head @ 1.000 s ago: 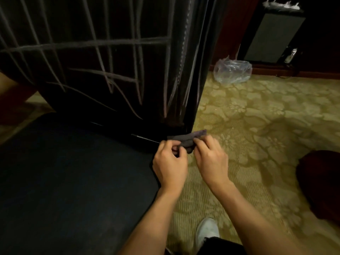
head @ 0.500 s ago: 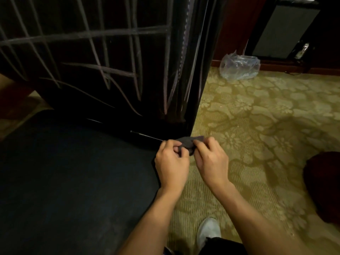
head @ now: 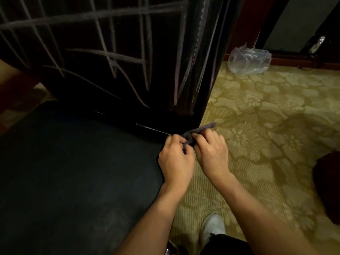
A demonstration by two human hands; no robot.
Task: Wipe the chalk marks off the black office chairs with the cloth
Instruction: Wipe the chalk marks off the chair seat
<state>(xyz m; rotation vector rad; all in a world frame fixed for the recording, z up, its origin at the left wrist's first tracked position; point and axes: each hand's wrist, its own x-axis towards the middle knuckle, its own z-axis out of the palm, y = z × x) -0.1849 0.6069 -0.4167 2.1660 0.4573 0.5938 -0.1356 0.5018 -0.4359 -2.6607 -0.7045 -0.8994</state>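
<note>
Clear plastic bag point(head: 249, 60), contents indiscernible

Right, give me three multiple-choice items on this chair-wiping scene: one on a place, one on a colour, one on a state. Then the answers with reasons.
1. Where does the clear plastic bag lie?
A. on the chair seat
B. on the carpet beyond the chair backrest
C. in the right hand

2. What colour is the shoe?
A. white
B. red
C. black

3. What state is the chair backrest in?
A. wiped clean
B. covered by the cloth
C. crossed with chalk marks

Answers:
1 B, the bag sits on the patterned carpet near the far wall.
2 A, its toe shows pale white between the forearms.
3 C, chalk marks cross it, while the left hand and right hand bunch the cloth low at its corner.
</note>
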